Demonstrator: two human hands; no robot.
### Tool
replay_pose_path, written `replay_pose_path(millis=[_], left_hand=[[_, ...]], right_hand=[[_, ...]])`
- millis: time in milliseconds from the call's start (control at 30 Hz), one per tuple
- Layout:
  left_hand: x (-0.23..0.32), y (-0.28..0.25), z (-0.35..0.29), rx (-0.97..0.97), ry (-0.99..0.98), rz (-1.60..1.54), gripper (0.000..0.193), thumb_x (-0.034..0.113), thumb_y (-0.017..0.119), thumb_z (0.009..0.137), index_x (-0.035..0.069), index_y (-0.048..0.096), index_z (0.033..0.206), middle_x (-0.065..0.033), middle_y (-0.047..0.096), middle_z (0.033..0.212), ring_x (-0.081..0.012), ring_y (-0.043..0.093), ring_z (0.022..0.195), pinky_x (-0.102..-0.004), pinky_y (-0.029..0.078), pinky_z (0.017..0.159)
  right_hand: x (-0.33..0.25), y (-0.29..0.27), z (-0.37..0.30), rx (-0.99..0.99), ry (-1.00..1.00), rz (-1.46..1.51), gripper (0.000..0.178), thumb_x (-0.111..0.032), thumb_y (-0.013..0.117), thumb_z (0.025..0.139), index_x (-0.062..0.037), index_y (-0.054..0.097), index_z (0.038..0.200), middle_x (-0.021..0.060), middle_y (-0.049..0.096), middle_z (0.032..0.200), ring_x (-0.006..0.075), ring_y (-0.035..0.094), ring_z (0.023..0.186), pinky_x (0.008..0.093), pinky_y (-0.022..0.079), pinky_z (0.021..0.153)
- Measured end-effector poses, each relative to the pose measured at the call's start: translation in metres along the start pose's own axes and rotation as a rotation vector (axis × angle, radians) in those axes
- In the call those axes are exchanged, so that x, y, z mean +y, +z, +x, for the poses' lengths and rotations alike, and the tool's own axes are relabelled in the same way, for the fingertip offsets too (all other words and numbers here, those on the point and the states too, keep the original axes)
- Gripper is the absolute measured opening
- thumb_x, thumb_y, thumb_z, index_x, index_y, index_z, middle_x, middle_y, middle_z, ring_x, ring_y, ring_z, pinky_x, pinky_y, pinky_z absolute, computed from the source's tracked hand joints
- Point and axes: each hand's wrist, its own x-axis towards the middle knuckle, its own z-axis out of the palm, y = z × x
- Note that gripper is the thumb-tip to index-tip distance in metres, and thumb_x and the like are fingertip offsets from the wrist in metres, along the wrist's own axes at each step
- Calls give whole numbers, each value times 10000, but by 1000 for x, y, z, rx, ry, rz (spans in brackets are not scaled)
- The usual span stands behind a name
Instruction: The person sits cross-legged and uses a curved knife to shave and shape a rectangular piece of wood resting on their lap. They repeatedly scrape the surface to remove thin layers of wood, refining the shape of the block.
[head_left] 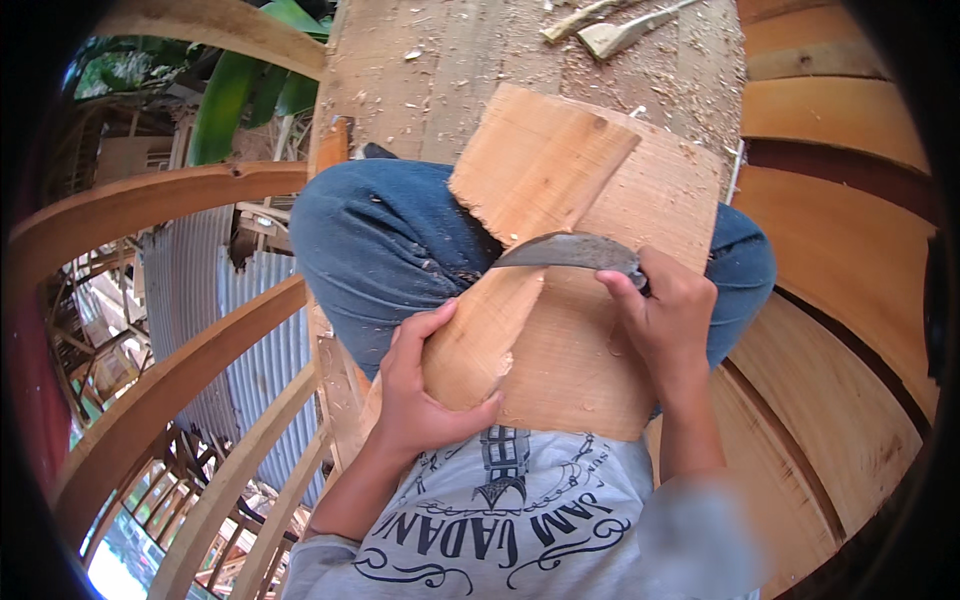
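One curved-bladed knife (572,250), clenched in right hand (672,308), four o'clock; one paddle-shaped wooden piece (545,165), clasped at eight by half-curled left hand (412,388), which could be cut by knife slippage.

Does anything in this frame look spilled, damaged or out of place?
Loose shavings litter the planks ahead, looking spilled. The paddle-shaped wood has a ragged end near the left hand's thumb, looking chipped against its smoother face.

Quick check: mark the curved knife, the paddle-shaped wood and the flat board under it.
Curved knife (575,250): head view, middle of the metal blade.
Paddle-shaped wood (545,165): head view, wide upper part.
Flat board (590,350): head view, bare lower face.
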Motion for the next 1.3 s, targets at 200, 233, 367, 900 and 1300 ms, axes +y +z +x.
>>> replay_pose_path(millis=[200,233,367,900,1300], left_hand=[[-3,-3,-9,-31,-6,-37,864,133,800,555,-38,393,1298,-159,465,1266,-224,477,1201,-355,363,1037],[-3,-2,-8,-24,-12,-55,866,131,798,555,-36,389,1300,-159,464,1268,-228,475,1203,-356,361,1038],[0,2,-5,49,-1,-89,845,166,818,543,-28,438,1272,-164,544,1179,-239,560,1101,-343,426,964],[5,0,2,80,-40,-110,827,200,821,532,-30,466,1243,-162,592,1116,-238,609,1033,-322,457,920],[-4,-5,-6,-44,-65,-184,872,121,790,548,-12,370,1300,-157,474,1245,-237,480,1198,-359,348,1046]], right_hand=[[67,-24,26,218,451,161,463,-406,659,872,17,609,692,190,533,567,274,400,455,364,360,455],[54,-32,23,157,428,169,450,-402,668,866,13,620,698,187,539,567,277,421,447,366,371,455],[-14,-21,-3,-189,-69,40,465,-469,707,799,-72,552,612,130,556,538,289,584,481,383,451,464],[12,-11,31,25,82,9,498,-503,680,807,-77,520,605,109,527,521,295,553,451,385,420,434],[-11,-8,14,-62,-121,164,500,-456,652,845,-45,506,599,155,526,530,311,570,489,389,426,447]])
